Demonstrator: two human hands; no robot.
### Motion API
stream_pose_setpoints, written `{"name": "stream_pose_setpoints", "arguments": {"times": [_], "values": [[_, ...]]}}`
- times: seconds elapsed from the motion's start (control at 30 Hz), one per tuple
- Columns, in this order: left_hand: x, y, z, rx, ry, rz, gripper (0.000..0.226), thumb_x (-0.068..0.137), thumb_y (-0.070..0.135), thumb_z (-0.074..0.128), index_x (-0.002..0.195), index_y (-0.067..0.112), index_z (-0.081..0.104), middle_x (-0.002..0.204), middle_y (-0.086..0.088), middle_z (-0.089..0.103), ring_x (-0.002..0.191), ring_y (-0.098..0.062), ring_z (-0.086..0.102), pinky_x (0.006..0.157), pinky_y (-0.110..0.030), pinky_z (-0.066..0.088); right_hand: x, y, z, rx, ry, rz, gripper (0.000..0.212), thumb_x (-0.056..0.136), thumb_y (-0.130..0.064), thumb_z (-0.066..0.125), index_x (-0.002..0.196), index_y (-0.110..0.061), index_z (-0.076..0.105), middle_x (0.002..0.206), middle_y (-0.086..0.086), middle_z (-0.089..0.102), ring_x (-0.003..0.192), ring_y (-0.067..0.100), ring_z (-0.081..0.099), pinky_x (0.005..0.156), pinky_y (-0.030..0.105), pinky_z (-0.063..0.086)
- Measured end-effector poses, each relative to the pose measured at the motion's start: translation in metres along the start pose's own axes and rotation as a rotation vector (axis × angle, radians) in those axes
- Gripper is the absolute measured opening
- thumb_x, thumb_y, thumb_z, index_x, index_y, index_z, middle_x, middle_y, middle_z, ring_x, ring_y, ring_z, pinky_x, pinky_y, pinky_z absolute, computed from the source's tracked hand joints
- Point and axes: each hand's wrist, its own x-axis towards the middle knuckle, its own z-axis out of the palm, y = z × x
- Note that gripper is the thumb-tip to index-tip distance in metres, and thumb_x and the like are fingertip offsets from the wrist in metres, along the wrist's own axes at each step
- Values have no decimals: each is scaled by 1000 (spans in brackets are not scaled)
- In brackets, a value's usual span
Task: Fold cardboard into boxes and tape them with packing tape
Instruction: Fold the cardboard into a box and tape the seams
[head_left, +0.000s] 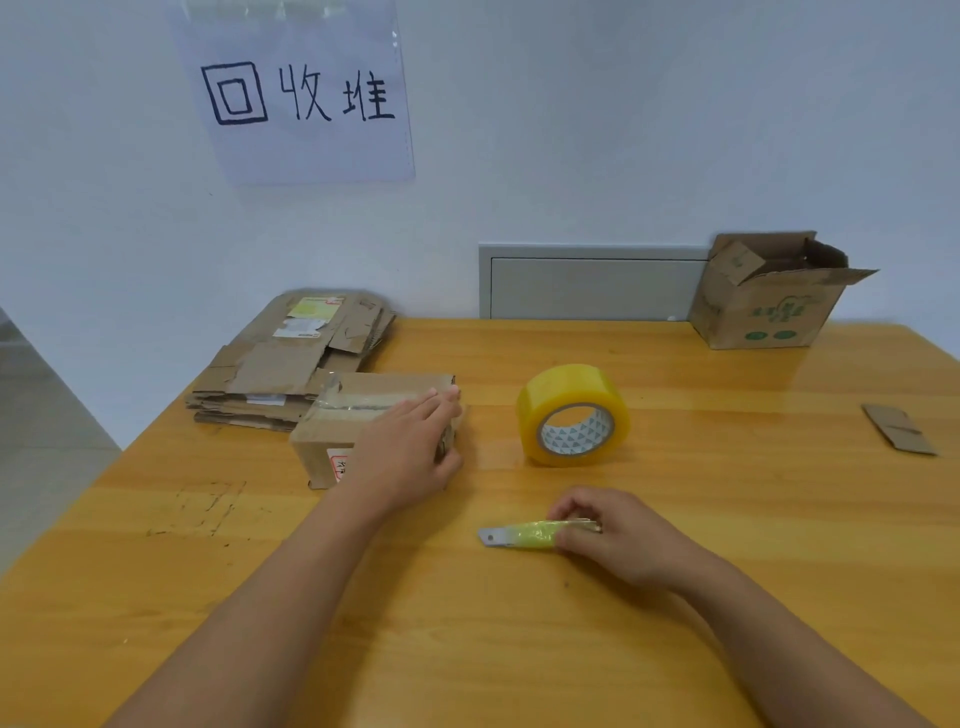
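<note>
A small folded cardboard box (332, 431) with clear tape across its top sits on the wooden table (519, 649). My left hand (410, 452) lies over the box's right end, fingers along the top and thumb against the side. A yellow roll of packing tape (571, 413) stands on edge to the right of the box. My right hand (618, 535) pinches the handle end of a green utility knife (519, 535) lying on the table, its metal blade pointing left.
A stack of flattened cardboard (285, 364) lies at the table's back left. An open cardboard box (769, 296) stands at the back right by the wall. A small cardboard scrap (898, 428) rests near the right edge. A paper sign (301, 93) hangs on the wall.
</note>
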Motion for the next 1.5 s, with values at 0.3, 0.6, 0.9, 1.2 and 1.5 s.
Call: {"name": "stream_pose_setpoints", "arguments": {"times": [0.3,0.6,0.9,1.2,1.5], "values": [[-44,-19,-12,-55,46,171,33,81,33,60,111,18,61,138,-4,48,108,-24,58,77,-38,56,36,-58,11,-289,301,-367,28,98,-27,56,124,-18,63,121,-3,56,116,17,51,91,27,40],[-77,-37,-20,-142,123,161,38,80,30,61,116,20,71,130,7,64,121,-12,55,102,-35,45,104,-85,27,-415,137,-601,40,97,-39,59,131,-18,60,147,-2,50,133,23,44,106,44,40],[-73,-21,2,-164,368,61,23,94,36,60,91,17,73,107,5,69,96,-15,63,80,-35,51,112,-77,49,-400,324,-780,12,95,-31,55,99,-20,50,127,0,51,93,28,62,61,43,55],[-74,-15,15,-115,515,-79,31,94,40,53,96,10,64,105,-5,62,96,-20,52,82,-30,40,115,-75,46,-388,319,-792,17,93,-25,65,101,-12,59,127,3,56,89,27,62,64,41,54],[-76,-14,18,-81,496,-66,26,95,34,50,89,11,61,88,-2,58,82,-21,51,73,-31,39,109,-72,53,-377,281,-776,33,96,-22,61,128,-27,54,132,9,49,104,28,57,72,42,55]]}}
